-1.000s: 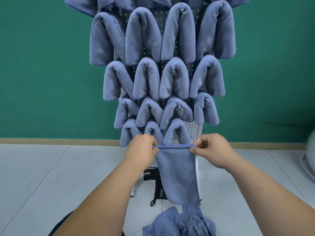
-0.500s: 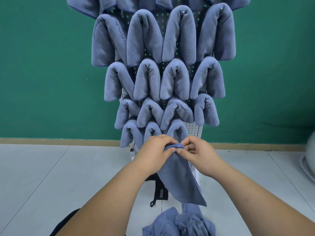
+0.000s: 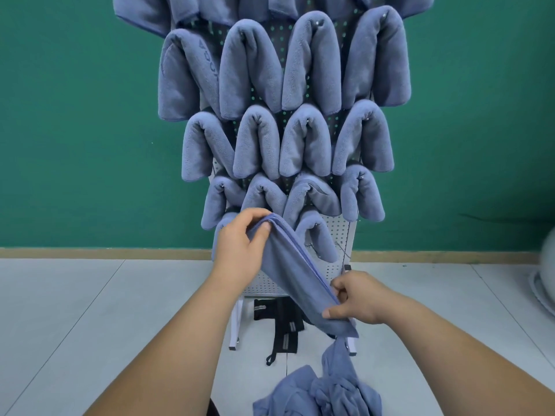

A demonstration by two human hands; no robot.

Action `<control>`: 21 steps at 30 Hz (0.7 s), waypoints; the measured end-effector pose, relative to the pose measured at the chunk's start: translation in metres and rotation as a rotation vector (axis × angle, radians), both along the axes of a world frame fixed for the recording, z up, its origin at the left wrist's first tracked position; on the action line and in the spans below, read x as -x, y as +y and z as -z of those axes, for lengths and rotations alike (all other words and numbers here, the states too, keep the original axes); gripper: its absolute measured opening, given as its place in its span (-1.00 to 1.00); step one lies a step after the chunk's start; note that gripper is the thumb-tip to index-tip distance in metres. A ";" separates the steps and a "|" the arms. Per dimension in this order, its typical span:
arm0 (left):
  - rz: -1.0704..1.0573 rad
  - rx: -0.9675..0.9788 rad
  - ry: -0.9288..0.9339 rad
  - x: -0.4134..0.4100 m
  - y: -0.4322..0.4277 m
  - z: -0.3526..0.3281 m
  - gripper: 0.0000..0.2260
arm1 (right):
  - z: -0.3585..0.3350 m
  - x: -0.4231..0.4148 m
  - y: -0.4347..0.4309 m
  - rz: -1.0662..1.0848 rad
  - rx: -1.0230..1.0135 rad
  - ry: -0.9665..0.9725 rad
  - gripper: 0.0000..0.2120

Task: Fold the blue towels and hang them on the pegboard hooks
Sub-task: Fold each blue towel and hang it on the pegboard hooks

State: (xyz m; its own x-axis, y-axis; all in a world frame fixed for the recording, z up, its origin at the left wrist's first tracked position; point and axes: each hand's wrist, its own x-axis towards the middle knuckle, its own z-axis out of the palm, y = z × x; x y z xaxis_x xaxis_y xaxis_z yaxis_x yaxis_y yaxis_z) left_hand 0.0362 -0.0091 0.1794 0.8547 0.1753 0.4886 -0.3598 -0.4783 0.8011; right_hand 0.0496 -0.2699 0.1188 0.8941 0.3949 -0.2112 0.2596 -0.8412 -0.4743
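two hands pinch the folded towel (image 3: 288, 271) before the pegboard (image 3: 338, 229), left hand (image 3: 240, 250) above right hand (image 3: 357, 298); next, probably, draping it over a free hook (image 3: 344, 250).

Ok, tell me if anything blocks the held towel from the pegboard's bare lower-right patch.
Nothing visible does. The left hand and right hand hold the folded towel slanted before the pegboard; hung towels sit only above and left of that patch.

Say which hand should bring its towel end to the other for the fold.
Probably right. The right hand pinches the low end of the towel and can swing it up; the left hand holds the top end by the pegboard.
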 end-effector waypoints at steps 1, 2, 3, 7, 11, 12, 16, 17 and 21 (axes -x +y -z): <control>-0.024 0.016 0.012 -0.004 0.005 0.002 -0.86 | 0.000 -0.001 -0.004 0.010 0.012 0.002 -0.55; -0.050 0.022 0.022 -0.007 0.009 0.005 -0.87 | 0.000 -0.003 -0.007 0.017 0.023 0.003 -0.54; -0.075 0.033 0.035 -0.010 0.013 0.008 -0.87 | -0.001 -0.004 -0.010 0.022 0.034 0.005 -0.53; -0.167 0.095 0.080 -0.015 0.023 0.012 -0.88 | -0.006 -0.006 -0.017 0.006 0.055 -0.003 -0.54; -0.249 0.106 0.146 -0.021 0.030 0.016 -0.92 | -0.011 -0.011 -0.025 0.053 -0.027 -0.013 -0.65; -0.271 0.105 0.167 -0.022 0.031 0.017 -0.94 | -0.013 -0.013 -0.029 0.073 -0.044 -0.025 -0.66; -0.366 0.037 0.311 -0.022 0.035 0.020 -0.90 | -0.027 -0.017 -0.048 0.208 -0.228 -0.052 -0.60; -0.374 0.032 0.350 -0.023 0.035 0.021 -0.88 | -0.032 -0.016 -0.053 0.258 -0.325 -0.029 -0.61; -0.342 0.114 0.413 -0.026 0.034 0.021 -0.84 | -0.042 -0.015 -0.064 0.366 -0.658 0.024 -0.68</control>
State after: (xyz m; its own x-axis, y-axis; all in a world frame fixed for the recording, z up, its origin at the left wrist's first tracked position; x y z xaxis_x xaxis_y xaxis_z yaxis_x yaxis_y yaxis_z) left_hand 0.0621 0.0248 0.1586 0.8566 0.5088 0.0862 0.1564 -0.4151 0.8962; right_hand 0.0641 -0.3339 0.1607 0.9906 0.1246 -0.0556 0.0008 -0.4130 -0.9108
